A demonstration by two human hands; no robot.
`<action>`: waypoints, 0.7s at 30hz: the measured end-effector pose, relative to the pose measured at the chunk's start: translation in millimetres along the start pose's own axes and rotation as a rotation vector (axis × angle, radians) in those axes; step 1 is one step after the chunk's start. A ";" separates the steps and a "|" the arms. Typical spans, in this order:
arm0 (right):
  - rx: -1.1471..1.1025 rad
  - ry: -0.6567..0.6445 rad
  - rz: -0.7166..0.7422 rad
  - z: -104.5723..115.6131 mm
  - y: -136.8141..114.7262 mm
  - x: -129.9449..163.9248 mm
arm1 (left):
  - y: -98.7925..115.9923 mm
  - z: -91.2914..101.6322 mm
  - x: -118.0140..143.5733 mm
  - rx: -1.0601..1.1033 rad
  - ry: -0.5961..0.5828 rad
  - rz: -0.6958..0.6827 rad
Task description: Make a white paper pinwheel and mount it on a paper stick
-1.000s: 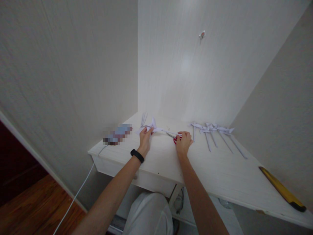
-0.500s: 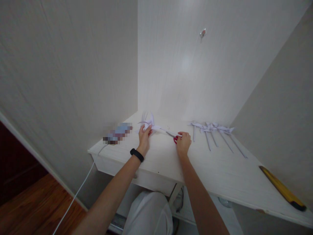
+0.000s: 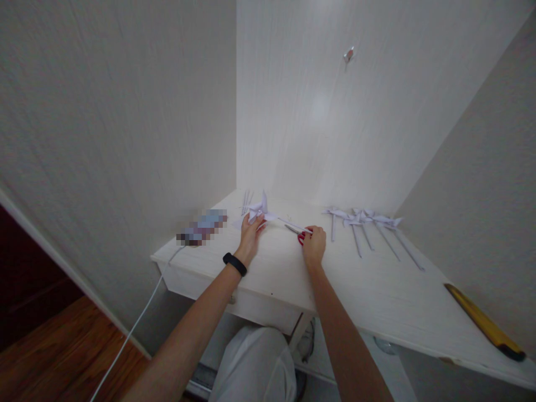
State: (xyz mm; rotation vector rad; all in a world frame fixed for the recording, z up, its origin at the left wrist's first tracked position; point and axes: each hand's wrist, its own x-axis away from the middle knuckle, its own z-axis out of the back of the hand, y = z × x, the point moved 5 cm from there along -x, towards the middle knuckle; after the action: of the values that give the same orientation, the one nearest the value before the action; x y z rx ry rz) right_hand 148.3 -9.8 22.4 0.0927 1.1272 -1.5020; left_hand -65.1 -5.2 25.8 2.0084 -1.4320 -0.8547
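Note:
A white paper pinwheel [image 3: 258, 211] on a thin white stick stands tilted above the white table [image 3: 377, 290]. My left hand [image 3: 250, 237] touches it from below at the pinwheel head, fingers loosely closed on the paper. My right hand [image 3: 314, 244] holds the stick's other end together with red-handled scissors [image 3: 298, 231], whose blades point left along the stick.
Several finished paper pinwheels [image 3: 364, 226] lie in a row to the right. Thin paper strips [image 3: 245, 201] lie near the back corner. A blurred device [image 3: 201, 228] with a white cable [image 3: 138, 321] sits at the left edge. A yellow-handled tool [image 3: 483, 322] lies far right.
The pinwheel head has been lifted and turned upright over the last second; my left hand slid slightly under it. My right hand stayed almost in place.

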 end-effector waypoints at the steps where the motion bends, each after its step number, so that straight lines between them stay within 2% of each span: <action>1: -0.001 -0.002 -0.001 0.2 -0.1 0.1 | -1.0 -0.5 -0.3 0.022 -0.006 0.018; 8: -0.004 -0.022 -0.017 -0.7 -0.4 0.2 | -12.5 -9.6 2.6 0.091 -0.123 0.186; 12: -0.010 -0.053 -0.024 -3.3 -0.5 0.1 | -18.5 -12.5 7.3 0.074 -0.152 0.259; 21: -0.046 -0.244 0.057 -14.5 -8.6 2.6 | -20.4 -26.2 20.2 -0.147 -0.419 0.318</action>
State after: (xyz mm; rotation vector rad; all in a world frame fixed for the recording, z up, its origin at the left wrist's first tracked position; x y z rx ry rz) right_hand 133.1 -3.4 18.1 -0.0880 0.9540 -1.3942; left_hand -28.1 -16.8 24.5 1.4921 -1.7940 -1.2415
